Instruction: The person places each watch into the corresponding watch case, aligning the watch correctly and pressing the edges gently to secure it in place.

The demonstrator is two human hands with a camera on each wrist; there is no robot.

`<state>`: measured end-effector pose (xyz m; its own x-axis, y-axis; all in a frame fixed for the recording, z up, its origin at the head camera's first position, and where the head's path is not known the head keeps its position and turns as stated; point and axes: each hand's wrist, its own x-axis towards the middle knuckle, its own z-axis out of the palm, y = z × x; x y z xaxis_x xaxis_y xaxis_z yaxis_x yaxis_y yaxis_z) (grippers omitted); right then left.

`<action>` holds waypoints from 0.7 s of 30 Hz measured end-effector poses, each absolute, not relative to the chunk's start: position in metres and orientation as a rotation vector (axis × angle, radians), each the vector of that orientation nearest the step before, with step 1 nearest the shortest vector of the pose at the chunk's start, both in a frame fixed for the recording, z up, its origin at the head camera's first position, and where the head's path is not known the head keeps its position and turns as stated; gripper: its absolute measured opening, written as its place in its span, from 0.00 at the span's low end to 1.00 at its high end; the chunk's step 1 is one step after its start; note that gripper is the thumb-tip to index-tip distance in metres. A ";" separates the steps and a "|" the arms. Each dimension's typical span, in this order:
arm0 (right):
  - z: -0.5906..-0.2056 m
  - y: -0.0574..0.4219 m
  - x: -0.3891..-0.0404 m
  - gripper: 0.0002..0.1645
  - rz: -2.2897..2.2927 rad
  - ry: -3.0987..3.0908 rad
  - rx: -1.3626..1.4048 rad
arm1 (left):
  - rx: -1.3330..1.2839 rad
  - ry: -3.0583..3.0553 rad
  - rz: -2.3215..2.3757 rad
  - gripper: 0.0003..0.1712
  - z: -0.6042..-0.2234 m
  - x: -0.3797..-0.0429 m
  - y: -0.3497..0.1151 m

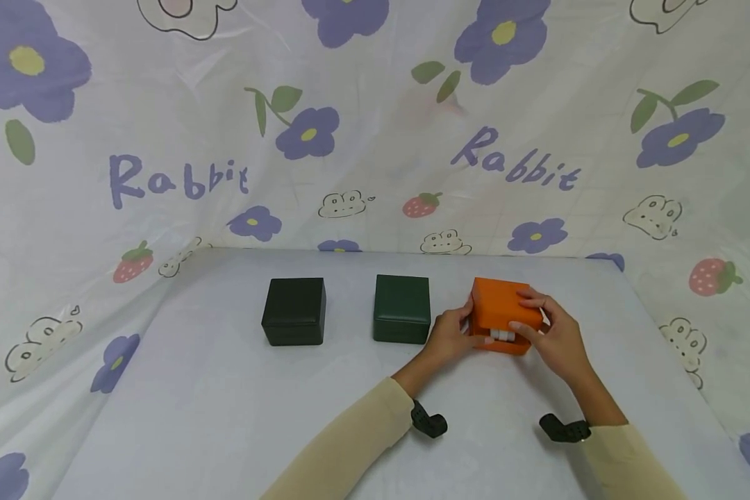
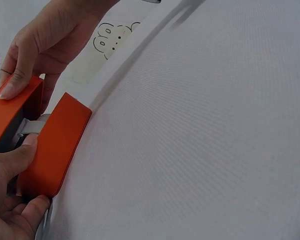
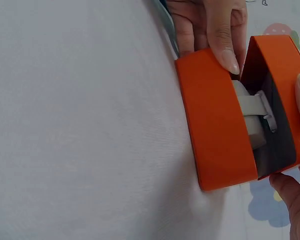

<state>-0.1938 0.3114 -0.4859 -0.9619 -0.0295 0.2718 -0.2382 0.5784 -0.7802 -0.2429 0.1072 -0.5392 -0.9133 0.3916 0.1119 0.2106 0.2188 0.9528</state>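
Note:
An orange watch-style box (image 1: 502, 303) stands partly open at the right of the table, its hinged lid raised a little at the front. My left hand (image 1: 448, 338) grips the lower half at its left side, thumb over the front wall's edge. With my right hand (image 1: 557, 342) I hold the lid at its right side, the thumb on its front face. Through the gap in the right wrist view a pale strap (image 3: 252, 106) with a buckle-like end shows, wrapped round a light cushion (image 3: 255, 132). The box's dark lining (image 3: 277, 130) surrounds it. The back of the box is hidden.
A dark green box (image 1: 403, 309) with its lid down stands just left of my left hand. Further left is a closed black box (image 1: 294, 311). White table covering (image 1: 237, 417) lies beneath, and a flower-printed curtain (image 1: 375, 139) hangs behind the table's far edge.

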 end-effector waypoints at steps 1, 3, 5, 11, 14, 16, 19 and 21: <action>-0.486 0.311 -0.193 0.26 1.330 -2.579 0.215 | 0.581 2.334 1.777 0.51 -0.540 -0.243 0.107; -0.487 0.311 -0.191 0.26 1.323 -2.578 0.211 | 0.583 2.341 1.771 0.51 -0.540 -0.243 0.108; -0.488 0.311 -0.190 0.25 1.323 -2.571 0.213 | 0.584 2.347 1.761 0.51 -0.540 -0.243 0.108; -0.492 0.312 -0.188 0.24 1.287 -2.583 0.199 | 0.584 2.378 1.711 0.51 -0.539 -0.242 0.109; -0.494 0.312 -0.188 0.23 1.295 -2.579 0.215 | 0.575 2.416 1.661 0.51 -0.537 -0.243 0.108; -0.495 0.312 -0.188 0.22 1.299 -2.577 0.217 | 0.577 2.438 1.628 0.52 -0.536 -0.243 0.107; -0.497 0.312 -0.187 0.21 1.292 -2.585 0.217 | 0.591 2.465 1.583 0.53 -0.534 -0.242 0.104; -0.497 0.313 -0.186 0.20 1.275 -2.593 0.220 | 0.614 2.469 1.569 0.53 -0.533 -0.241 0.103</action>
